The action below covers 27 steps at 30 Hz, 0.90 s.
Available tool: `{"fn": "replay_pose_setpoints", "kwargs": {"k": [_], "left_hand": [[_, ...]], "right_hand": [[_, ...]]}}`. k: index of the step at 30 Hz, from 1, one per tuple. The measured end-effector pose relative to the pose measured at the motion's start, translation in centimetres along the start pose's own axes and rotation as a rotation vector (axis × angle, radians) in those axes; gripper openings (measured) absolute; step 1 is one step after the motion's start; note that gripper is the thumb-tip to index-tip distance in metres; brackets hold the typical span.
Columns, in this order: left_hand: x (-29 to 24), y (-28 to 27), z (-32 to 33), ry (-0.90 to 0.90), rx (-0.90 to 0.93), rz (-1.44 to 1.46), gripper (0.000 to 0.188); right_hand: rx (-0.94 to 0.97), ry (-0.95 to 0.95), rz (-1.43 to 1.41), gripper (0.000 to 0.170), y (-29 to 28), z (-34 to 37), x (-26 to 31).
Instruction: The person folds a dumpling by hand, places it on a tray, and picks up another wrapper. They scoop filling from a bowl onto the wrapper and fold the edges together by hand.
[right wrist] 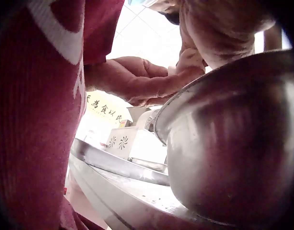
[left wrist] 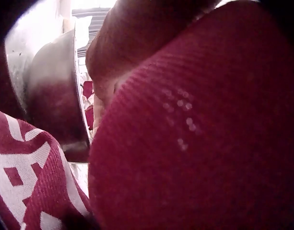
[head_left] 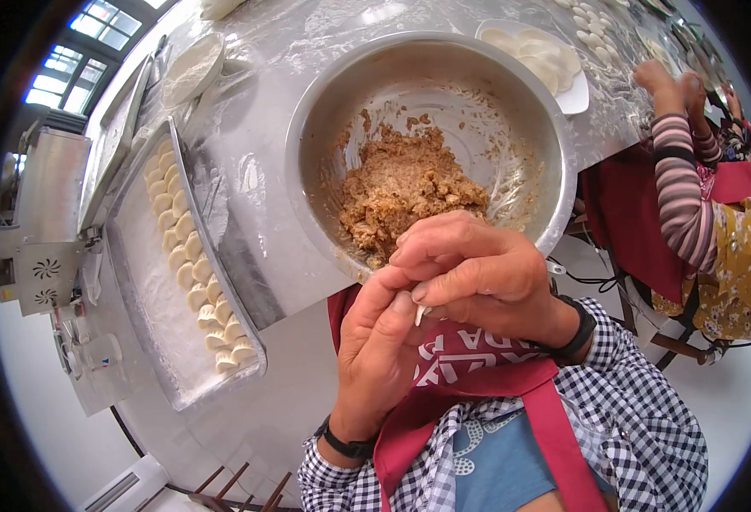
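Note:
In the head view both hands meet over the near rim of a large steel bowl [head_left: 300,162]. My left hand [head_left: 377,331] and right hand [head_left: 493,277] press their thumbs and fingers together around a dumpling [head_left: 420,316]. Only a pale edge of its dough shows below the thumbs; the fingers hide the rest. Brown minced filling [head_left: 414,183] is heaped in the bowl, with smears up its far wall. From the right wrist, the left hand [right wrist: 137,79] appears beyond the bowl's rim. The left wrist view is mostly filled by red apron cloth [left wrist: 195,158].
Left of the bowl, a floured metal tray [head_left: 149,328] holds rows of folded dumplings [head_left: 189,247]. Round wrappers [head_left: 542,55] lie on a white plate [head_left: 573,101] behind the bowl. Dough pieces [head_left: 593,30] and a bowl of flour [head_left: 195,72] stand farther back. Another person's striped sleeve [head_left: 681,183] is at right.

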<state>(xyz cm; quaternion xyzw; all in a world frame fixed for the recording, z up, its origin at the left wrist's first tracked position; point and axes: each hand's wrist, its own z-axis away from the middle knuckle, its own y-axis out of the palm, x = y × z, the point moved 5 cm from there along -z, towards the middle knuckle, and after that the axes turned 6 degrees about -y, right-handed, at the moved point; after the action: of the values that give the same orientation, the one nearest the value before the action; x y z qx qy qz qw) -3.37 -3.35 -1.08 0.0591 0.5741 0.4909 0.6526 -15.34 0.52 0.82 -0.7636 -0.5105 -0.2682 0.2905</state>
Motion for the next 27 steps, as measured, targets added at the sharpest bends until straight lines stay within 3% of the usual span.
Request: {"fn": "replay_pose_setpoints", "kwargs": {"k": [4, 7, 9, 15, 19, 21, 25, 27], "left_hand": [[-0.18, 0.09, 0.19, 0.054, -0.038, 0.059, 0.032], [-0.49, 0.36, 0.10, 0.087, -0.014, 0.084, 0.033], [-0.06, 0.20, 0.16, -0.024, 0.018, 0.058, 0.034], [-0.45, 0.80, -0.07, 0.008, 0.021, 0.116, 0.037], [0.09, -0.16, -0.02, -0.018, 0.017, 0.081, 0.037], [-0.02, 0.10, -0.21, -0.016, 0.083, 0.164, 0.036], [-0.28, 0.53, -0.43, -0.029, 0.121, 0.228, 0.035], [-0.10, 0.28, -0.45, -0.070, 0.038, 0.288, 0.034]], "right_hand": [[-0.097, 0.166, 0.038, 0.019, -0.09, -0.58, 0.76], [-0.102, 0.088, -0.014, 0.017, -0.31, -0.20, 0.44], [-0.005, -0.036, 0.055, 0.016, -0.32, -0.59, 0.81], [-0.118, 0.093, -0.035, 0.014, -0.16, -0.22, 0.84], [-0.002, -0.038, 0.033, 0.014, -0.15, -0.82, 1.16], [-0.115, 0.056, 0.026, 0.014, -0.22, -0.77, 1.22], [-0.161, 0.086, -0.096, 0.014, -0.38, -0.37, 0.54], [-0.015, -0.074, 0.001, 0.019, -0.35, -0.84, 0.87]]}}
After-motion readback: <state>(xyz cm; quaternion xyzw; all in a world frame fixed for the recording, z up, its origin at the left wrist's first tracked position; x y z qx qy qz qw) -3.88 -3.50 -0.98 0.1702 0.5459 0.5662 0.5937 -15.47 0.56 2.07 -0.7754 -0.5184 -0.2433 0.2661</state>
